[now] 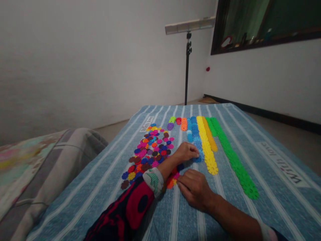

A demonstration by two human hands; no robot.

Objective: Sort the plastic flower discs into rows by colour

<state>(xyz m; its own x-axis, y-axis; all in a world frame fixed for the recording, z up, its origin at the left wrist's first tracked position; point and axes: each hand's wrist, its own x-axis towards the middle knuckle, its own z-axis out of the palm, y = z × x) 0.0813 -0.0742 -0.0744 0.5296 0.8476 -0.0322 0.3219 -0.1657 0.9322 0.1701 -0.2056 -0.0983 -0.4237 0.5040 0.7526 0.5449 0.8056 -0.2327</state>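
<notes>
My left hand sat narrow at the near end of the blue row, my right hand narrow by the mixed pile, left; couldn't tell grips. Yellow row lay right, probably separated by colour.

We record a loose multicolour spread of flat, scalloped discs. To its right, discs overlap in rows: blue row, longer yellow row, longest green row; short orange row at the far end.
</notes>
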